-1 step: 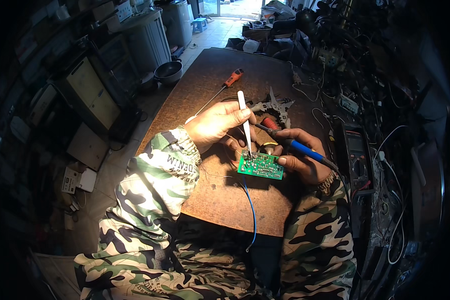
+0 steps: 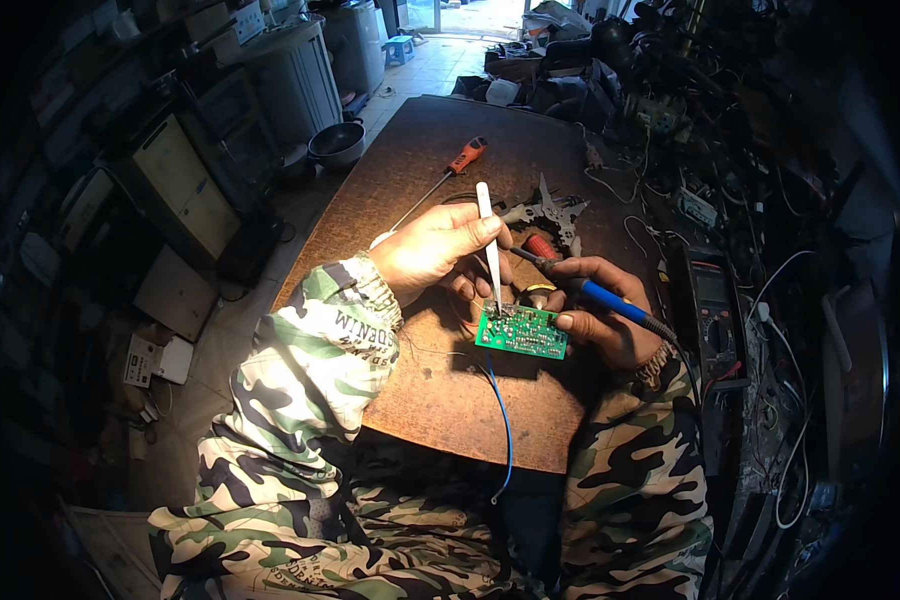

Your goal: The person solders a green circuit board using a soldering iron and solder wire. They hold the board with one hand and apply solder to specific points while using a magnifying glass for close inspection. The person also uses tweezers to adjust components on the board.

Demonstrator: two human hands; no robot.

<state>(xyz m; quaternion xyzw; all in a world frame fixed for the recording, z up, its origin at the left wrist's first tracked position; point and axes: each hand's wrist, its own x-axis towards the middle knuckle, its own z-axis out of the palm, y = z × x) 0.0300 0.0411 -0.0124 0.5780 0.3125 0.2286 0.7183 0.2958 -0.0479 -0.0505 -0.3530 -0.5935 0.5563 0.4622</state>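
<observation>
My left hand (image 2: 425, 250) is closed around white-handled tweezers (image 2: 488, 228), whose tips point down onto the upper left part of a green circuit board (image 2: 532, 339). My right hand (image 2: 615, 335) holds a soldering iron (image 2: 610, 299) with a blue grip, lying across the fingers. The thumb of that same hand presses the board's right edge. The iron's tip end points left, toward my left fingers, and I cannot make out what it touches. From under the board a blue wire (image 2: 507, 420) hangs past the table's front edge.
On the brown table (image 2: 430, 400) lie an orange-handled screwdriver (image 2: 467, 156), a grey metal bracket (image 2: 560, 212) and a red coil (image 2: 540, 247). A multimeter (image 2: 715, 310) stands at the right among tangled cables. A dark pan (image 2: 337, 145) is on the left, beyond the table's edge.
</observation>
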